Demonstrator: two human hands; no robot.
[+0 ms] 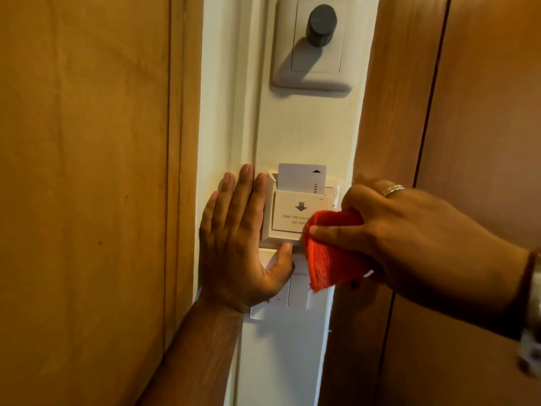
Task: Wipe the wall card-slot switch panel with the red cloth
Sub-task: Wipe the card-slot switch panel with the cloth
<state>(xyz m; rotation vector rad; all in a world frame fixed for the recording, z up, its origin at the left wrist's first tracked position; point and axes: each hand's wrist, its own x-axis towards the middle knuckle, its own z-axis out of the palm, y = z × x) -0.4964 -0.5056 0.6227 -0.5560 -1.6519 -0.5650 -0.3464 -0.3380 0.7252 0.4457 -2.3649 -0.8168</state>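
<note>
I saw the card-slot switch panel (292,218) mounted on a narrow strip of cream wall (307,127), with a white key card (301,177) standing upright in its slot and a down arrow with partly covered print on its face. The red cloth (328,253) was bunched against the panel's lower right corner, hiding that corner and hanging down over the plate below. My right hand (409,230) was closed around the cloth, thumb pressed along its top fold, a ring on one finger and a band at the wrist. My left hand (237,238) lay open and flat on the wall at the panel's left edge, fingers pointing up, the thumb tip touching the panel's bottom edge.

Directly beneath the panel sat a white rocker switch plate (292,291), partly covered by the left palm and the cloth. Higher up the same strip was another white plate carrying a dark grey dial knob (321,24), which threw a shadow down and to the left. Wood panelling (87,171) in a warm brown flanked the strip on both sides; the right panelling (468,112) looked redder, with a dark vertical seam running down it.
</note>
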